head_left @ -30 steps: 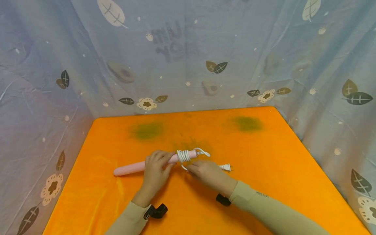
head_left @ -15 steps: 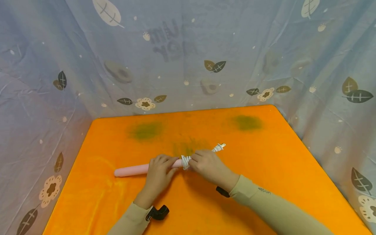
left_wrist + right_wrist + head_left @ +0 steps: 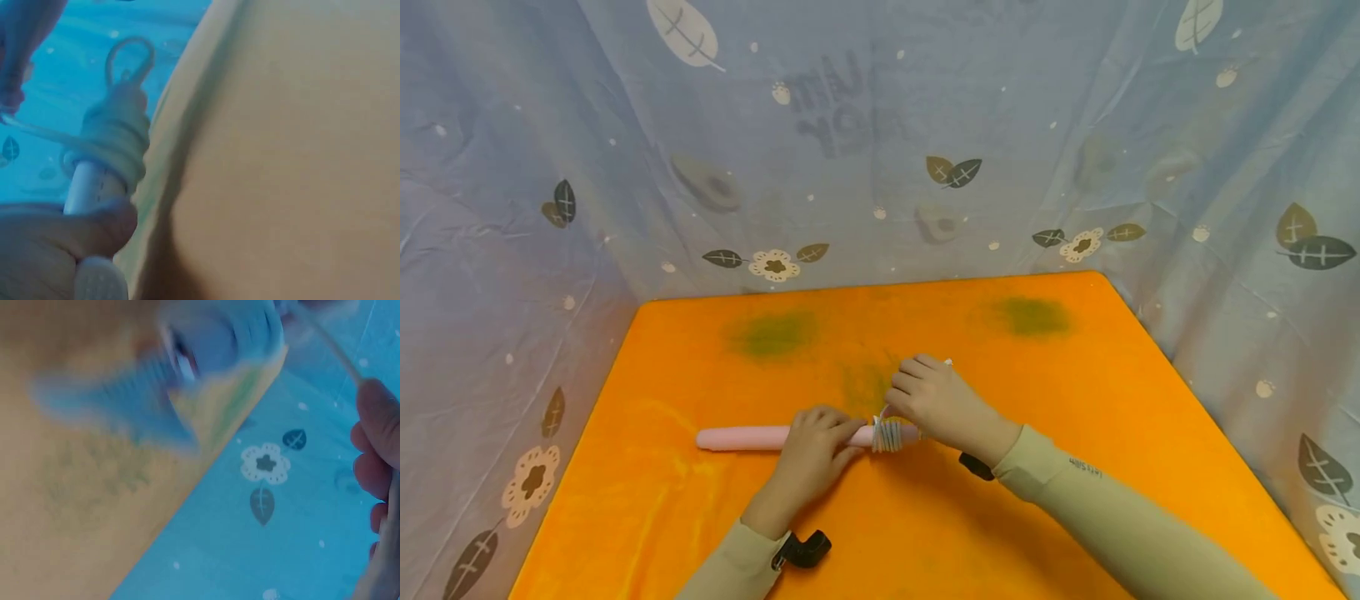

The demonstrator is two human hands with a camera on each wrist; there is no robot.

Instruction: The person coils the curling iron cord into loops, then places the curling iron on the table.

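Observation:
A pink wand-shaped electric appliance (image 3: 741,438), perhaps a hair styling iron, lies across the orange surface. My left hand (image 3: 816,450) grips it around its middle. White power cord (image 3: 887,435) is wound in several turns near the right end. Just above that end, my right hand (image 3: 951,404) pinches the cord, which runs taut from the coils to my fingers in the right wrist view. A loop of cord (image 3: 131,47) stands out past the appliance's end in the left wrist view. Only a small white tip, likely the plug, shows behind my right hand; the rest is hidden.
An orange cloth-covered table (image 3: 1037,517) with greenish smudges spreads below both hands. Patterned blue-grey curtains (image 3: 880,125) enclose it at the back and both sides. Black wrist mounts (image 3: 805,550) stick out from my sleeves.
My right hand has carried the cord from below the appliance over its right end and up behind it. The appliance has turned nearly level, with my left hand still gripping it.

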